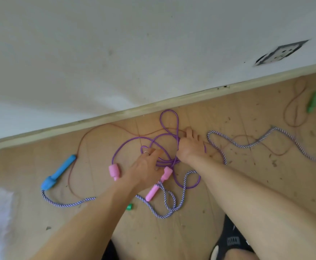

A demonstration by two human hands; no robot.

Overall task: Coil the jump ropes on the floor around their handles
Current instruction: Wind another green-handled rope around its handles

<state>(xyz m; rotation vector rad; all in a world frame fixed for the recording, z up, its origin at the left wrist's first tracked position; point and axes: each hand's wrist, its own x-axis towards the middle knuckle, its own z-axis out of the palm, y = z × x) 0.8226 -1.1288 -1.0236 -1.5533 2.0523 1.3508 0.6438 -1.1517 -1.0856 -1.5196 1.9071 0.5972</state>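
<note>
Hands [190, 147] among tangled purple rope [164, 139]

Far side: the wall [116, 53] and baseboard [97, 119] close it off.
Centre: purple rope [132, 141] loops tangle with the striped rope [164, 199] and pink handles [114, 170].
Left: bare floor [31, 166] beyond the blue handle [58, 174].

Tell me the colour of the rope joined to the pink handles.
Purple rope, clearest in the head view.
</note>
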